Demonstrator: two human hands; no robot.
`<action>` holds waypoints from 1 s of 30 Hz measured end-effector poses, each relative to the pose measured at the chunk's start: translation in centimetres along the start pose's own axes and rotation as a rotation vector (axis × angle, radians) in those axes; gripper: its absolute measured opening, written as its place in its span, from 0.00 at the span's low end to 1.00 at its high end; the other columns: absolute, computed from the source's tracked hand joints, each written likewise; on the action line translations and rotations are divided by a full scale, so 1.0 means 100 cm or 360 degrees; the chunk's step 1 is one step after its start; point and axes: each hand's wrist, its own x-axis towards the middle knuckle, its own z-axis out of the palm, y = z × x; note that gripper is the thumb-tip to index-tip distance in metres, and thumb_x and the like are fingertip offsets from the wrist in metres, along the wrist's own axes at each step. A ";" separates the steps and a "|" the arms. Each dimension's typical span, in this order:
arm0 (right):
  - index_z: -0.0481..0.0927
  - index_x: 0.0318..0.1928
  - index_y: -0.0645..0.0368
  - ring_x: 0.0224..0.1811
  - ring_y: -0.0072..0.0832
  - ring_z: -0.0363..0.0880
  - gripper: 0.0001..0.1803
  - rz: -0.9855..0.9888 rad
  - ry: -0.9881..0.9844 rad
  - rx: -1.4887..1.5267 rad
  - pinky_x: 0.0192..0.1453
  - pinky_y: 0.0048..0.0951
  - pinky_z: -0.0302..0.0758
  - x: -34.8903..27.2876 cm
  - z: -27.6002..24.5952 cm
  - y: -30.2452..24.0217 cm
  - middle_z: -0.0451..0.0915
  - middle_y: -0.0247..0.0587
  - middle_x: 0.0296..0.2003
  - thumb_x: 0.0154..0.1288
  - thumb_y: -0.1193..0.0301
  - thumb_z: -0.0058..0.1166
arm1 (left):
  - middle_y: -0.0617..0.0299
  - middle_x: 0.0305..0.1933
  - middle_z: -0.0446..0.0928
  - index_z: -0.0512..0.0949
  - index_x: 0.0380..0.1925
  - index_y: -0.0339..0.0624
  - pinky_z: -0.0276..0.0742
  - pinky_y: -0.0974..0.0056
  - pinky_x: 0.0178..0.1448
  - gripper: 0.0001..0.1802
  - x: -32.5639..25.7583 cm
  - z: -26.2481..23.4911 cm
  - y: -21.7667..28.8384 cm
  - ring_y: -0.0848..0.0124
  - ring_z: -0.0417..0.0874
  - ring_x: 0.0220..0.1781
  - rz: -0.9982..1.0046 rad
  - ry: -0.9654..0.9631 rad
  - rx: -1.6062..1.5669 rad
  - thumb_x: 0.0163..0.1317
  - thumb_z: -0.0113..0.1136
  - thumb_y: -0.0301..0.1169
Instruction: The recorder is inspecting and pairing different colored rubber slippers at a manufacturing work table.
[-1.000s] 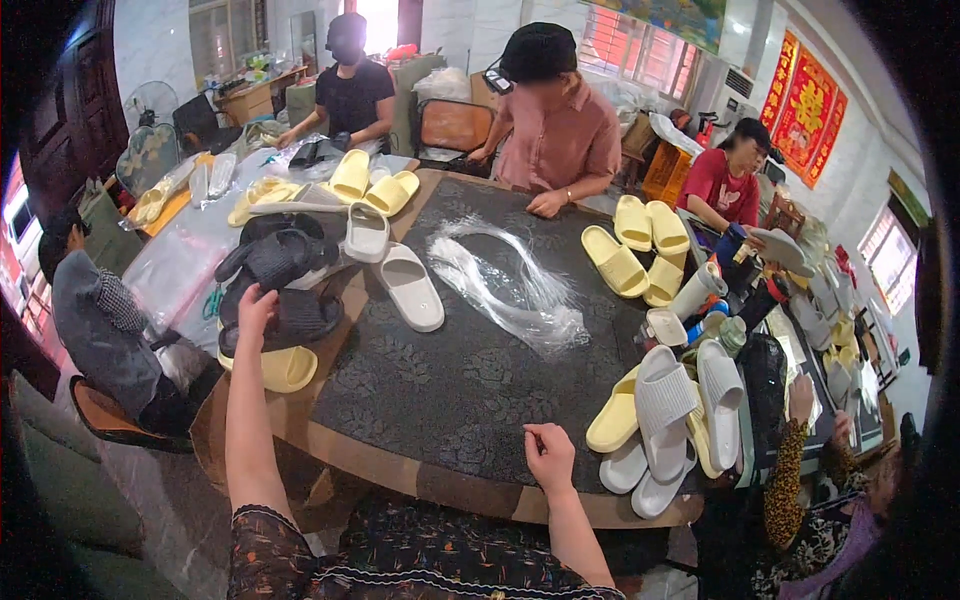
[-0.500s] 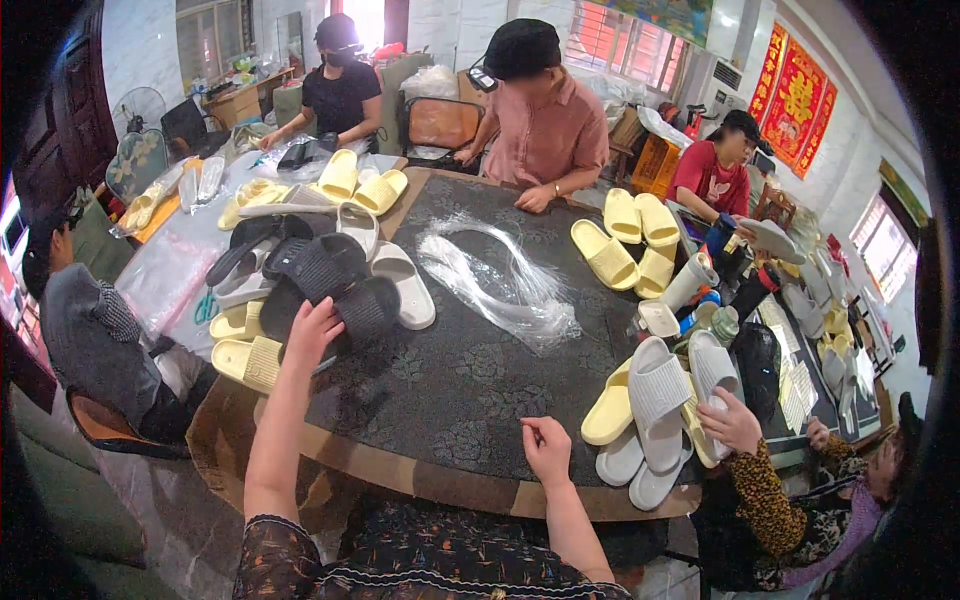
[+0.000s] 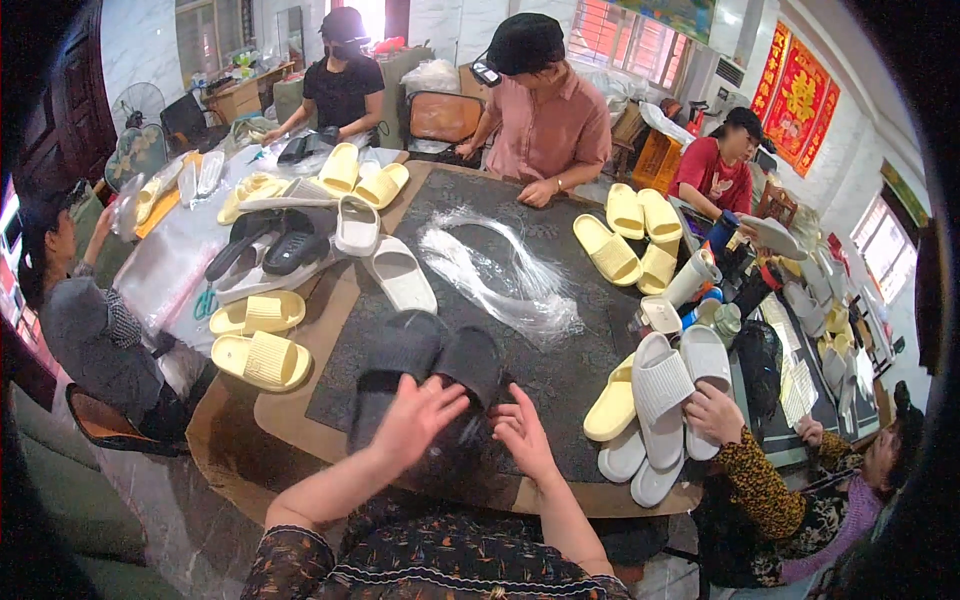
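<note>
In front of me, a pair of black slide slippers (image 3: 400, 350) is held near the table's front edge, slightly blurred by motion. My left hand (image 3: 420, 420) grips them, its fingers lying over the straps. At the right edge of the pair is my right hand (image 3: 520, 432), index finger stretched and fingers apart, close against the slipper's side. Behind them, a grey slipper (image 3: 400, 275) lies on the dark patterned cloth (image 3: 540, 385), beside a loose bundle of clear plastic strands (image 3: 490, 290).
Yellow slippers (image 3: 262, 360) and another black slipper (image 3: 298, 240) lie to the left. Grey slippers (image 3: 660, 390) are stacked at right, where a co-worker's hand (image 3: 715, 412) touches one. Yellow slippers (image 3: 607, 248) sit far right. Other people sit or stand around the table.
My left hand has brought the black slippers from the left pile to in front of me. My right hand has moved slightly left, up to their edge.
</note>
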 end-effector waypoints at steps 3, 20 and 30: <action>0.47 0.71 0.58 0.41 0.26 0.76 0.44 0.0187 0.0243 0.0006 0.43 0.26 0.76 0.004 -0.005 0.006 0.69 0.48 0.52 0.60 0.71 0.61 | 0.35 0.72 0.35 0.41 0.56 0.39 0.64 0.49 0.70 0.26 -0.009 0.014 -0.021 0.50 0.60 0.70 -0.0028 -0.0071 0.0007 0.67 0.46 0.23; 0.66 0.62 0.64 0.27 0.15 0.67 0.40 0.0265 0.0522 -0.0656 0.32 0.19 0.68 -0.019 -0.066 0.004 0.71 0.31 0.31 0.52 0.62 0.69 | 0.49 0.69 0.59 0.42 0.63 0.39 0.77 0.61 0.57 0.31 -0.012 -0.004 -0.070 0.56 0.75 0.59 -0.0674 0.0004 -0.0093 0.70 0.47 0.32; 0.76 0.51 0.61 0.25 0.17 0.67 0.24 -0.0172 0.0601 -0.0789 0.33 0.20 0.70 0.017 -0.068 -0.012 0.75 0.34 0.36 0.54 0.68 0.66 | 0.54 0.54 0.77 0.72 0.57 0.42 0.75 0.64 0.52 0.26 0.009 -0.002 0.006 0.66 0.80 0.53 -0.0811 -0.0559 0.1894 0.63 0.58 0.43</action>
